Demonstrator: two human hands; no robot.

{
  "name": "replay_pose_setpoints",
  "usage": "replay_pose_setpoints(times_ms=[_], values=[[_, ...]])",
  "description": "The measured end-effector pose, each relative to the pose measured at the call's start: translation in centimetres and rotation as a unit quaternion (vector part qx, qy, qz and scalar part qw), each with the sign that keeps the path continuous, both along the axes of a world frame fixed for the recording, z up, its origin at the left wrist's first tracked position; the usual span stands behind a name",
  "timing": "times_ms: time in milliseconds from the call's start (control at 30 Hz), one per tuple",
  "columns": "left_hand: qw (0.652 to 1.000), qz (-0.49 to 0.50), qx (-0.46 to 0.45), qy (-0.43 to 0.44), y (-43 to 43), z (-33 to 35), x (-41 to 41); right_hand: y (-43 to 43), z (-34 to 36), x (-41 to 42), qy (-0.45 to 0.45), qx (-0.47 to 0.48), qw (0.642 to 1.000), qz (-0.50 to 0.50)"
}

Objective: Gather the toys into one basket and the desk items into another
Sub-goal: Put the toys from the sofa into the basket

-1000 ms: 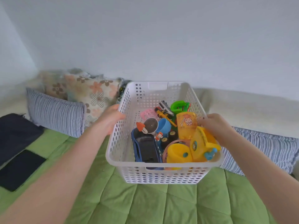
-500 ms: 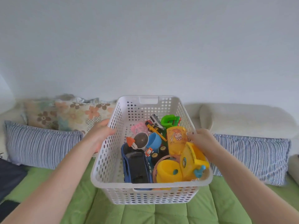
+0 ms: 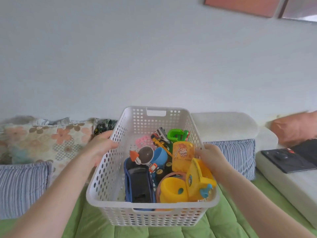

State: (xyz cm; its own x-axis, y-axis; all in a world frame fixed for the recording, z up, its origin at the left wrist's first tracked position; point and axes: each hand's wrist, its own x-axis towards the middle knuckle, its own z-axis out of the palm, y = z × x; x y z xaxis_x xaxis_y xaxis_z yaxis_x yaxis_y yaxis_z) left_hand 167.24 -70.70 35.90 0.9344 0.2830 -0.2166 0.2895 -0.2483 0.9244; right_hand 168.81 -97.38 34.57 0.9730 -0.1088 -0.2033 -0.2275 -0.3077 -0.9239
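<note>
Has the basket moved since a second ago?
Yes. The basket, held by left hand and right hand, has shifted right along the bed, from the floral pillow toward the white cushion.

White perforated basket full of mixed plastic toys

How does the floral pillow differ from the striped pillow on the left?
The floral pillow carries orange and brown flowers on cream; the striped pillow has thin blue-grey stripes. The floral pillow sits farther back, against the wall; the striped pillow lies nearer, in front of it. Both lie left of the white basket.
</note>
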Motion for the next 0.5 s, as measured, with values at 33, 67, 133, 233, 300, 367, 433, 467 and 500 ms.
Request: replay_pose_setpoints(times_ms=[33, 67, 133, 233, 300, 367, 433, 467, 500], values=[[1.000, -0.003, -0.004, -0.003, -0.1, 0.0, 0.2, -0.2, 0.2, -0.2, 0.000, 0.004, 1.000, -0.005], [1.000, -0.009, -0.008, -0.007, -0.3, 0.0, 0.5, -0.4, 0.3, -0.5, 0.001, 0.006, 1.000, -0.012], [0.999, -0.033, -0.006, -0.005, -0.9, 0.1, 0.7, -1.0, 0.7, -1.5, 0.005, 0.007, 1.000, -0.030], [0.997, -0.078, -0.004, -0.016, -1.5, 0.6, 1.9, -1.7, 1.8, -2.7, -0.001, 0.022, 0.997, -0.067], [0.994, -0.109, -0.006, -0.021, -1.7, 0.9, 2.8, -2.0, 2.1, -3.2, -0.014, 0.033, 0.995, -0.097], [0.990, -0.138, -0.005, -0.022, -1.8, 1.2, 3.4, -1.9, 2.5, -3.8, -0.025, 0.038, 0.991, -0.126], [0.986, -0.164, -0.007, -0.027, -1.6, 1.4, 3.9, -1.4, 2.7, -4.6, -0.033, 0.044, 0.986, -0.155], [0.985, -0.173, -0.010, -0.026, -1.5, 1.5, 4.1, -1.1, 2.8, -4.8, -0.035, 0.047, 0.985, -0.163], [0.981, -0.192, -0.011, -0.025, -1.3, 1.7, 4.4, -0.6, 2.7, -5.5, -0.037, 0.055, 0.981, -0.180]])
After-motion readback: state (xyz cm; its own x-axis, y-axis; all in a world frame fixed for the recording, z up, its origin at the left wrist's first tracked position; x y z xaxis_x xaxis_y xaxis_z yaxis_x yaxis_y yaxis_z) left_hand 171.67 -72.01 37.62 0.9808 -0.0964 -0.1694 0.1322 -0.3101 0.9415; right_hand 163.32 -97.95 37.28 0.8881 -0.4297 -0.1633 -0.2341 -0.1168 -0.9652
